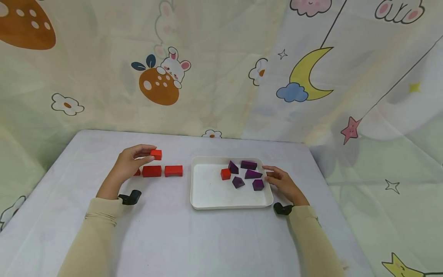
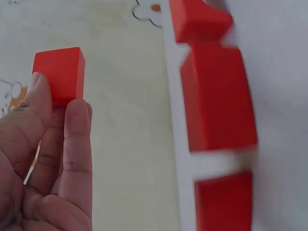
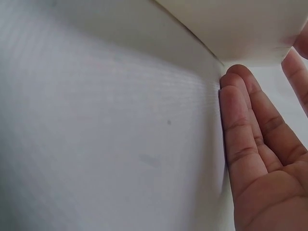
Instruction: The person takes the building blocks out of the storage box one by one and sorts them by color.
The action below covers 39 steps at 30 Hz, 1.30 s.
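Left hand [image 1: 127, 163] is pinching a red block [image 1: 156, 155] at its fingertips; right hand [image 1: 282, 182] is resting mostly straight fingers at the tray's [image 1: 207, 192] edge. Block's probably handling light, stiff, smooth; opposite side faces are offering best hold.

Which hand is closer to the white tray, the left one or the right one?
Right. The right hand is at the right edge of the white tray; the left hand is off to its left, holding a red block.
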Motion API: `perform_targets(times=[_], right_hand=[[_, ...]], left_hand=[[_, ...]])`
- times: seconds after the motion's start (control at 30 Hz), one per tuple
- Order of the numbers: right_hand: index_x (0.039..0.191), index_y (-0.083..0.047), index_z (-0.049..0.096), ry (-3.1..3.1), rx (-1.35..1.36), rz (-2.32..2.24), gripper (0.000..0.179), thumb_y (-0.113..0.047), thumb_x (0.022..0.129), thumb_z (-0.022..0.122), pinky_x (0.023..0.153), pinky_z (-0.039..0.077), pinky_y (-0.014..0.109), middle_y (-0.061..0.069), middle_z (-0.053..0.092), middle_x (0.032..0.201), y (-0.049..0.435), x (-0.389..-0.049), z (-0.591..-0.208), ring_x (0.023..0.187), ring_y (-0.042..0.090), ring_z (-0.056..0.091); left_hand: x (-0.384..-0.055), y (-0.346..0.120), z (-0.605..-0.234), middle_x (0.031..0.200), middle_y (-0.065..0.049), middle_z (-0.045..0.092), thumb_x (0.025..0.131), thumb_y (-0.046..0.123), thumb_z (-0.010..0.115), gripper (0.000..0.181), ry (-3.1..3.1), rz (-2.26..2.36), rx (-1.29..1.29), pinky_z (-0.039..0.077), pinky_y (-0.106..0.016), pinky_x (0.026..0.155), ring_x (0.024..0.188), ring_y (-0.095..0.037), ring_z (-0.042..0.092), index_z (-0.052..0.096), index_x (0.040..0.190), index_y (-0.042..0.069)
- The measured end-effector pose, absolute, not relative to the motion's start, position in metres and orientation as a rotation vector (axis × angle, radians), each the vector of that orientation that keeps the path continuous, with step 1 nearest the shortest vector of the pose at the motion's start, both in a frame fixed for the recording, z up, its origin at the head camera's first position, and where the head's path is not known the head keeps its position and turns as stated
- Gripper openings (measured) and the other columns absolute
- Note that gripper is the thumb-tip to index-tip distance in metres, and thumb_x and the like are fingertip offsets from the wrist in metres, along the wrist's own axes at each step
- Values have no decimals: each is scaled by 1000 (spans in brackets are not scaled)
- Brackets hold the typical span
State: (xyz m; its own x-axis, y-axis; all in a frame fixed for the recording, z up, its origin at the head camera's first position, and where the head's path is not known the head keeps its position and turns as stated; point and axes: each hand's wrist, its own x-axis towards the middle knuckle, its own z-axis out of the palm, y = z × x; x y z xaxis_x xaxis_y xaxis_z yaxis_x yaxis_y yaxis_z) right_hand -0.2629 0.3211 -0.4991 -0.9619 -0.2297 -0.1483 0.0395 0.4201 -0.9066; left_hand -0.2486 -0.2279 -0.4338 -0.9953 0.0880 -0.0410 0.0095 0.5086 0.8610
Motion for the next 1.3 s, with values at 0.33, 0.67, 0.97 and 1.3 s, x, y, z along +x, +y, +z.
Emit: perform_targets(times=[0.33,0.67,0.97,1.3], right_hand=[[161,-4,48,2429,-154,-1560,56,-14,110,66,122,39,62,33,55,150,321,-263,-498,137,44,58],[161,-4,48,2437,-148,-1545,56,-15,110,66,122,38,64,33,55,151,321,-262,-498,137,46,58],[161,-4,48,2442,-147,-1539,56,-16,110,66,122,38,64,33,55,151,320,-263,-499,137,46,57],[161,-4,48,2441,-142,-1542,56,-16,110,66,122,37,65,33,54,152,319,-263,-499,138,46,57]], left_hand=[[-238,-288,-451,147,-30,60,110,17,66,48,2807,1385,-23,49,-62,106,142,-52,48,55,154,2],[-227,-338,-472,137,-35,63,109,13,66,43,2977,1243,-72,44,-38,89,133,-54,52,59,149,-1],[-224,-353,-484,134,-41,62,105,4,68,40,2960,1157,-138,44,-69,99,133,-60,45,61,144,-5],[-227,-355,-485,137,-41,59,103,1,69,46,2838,1140,-153,47,-72,103,128,-58,51,56,147,-8]])
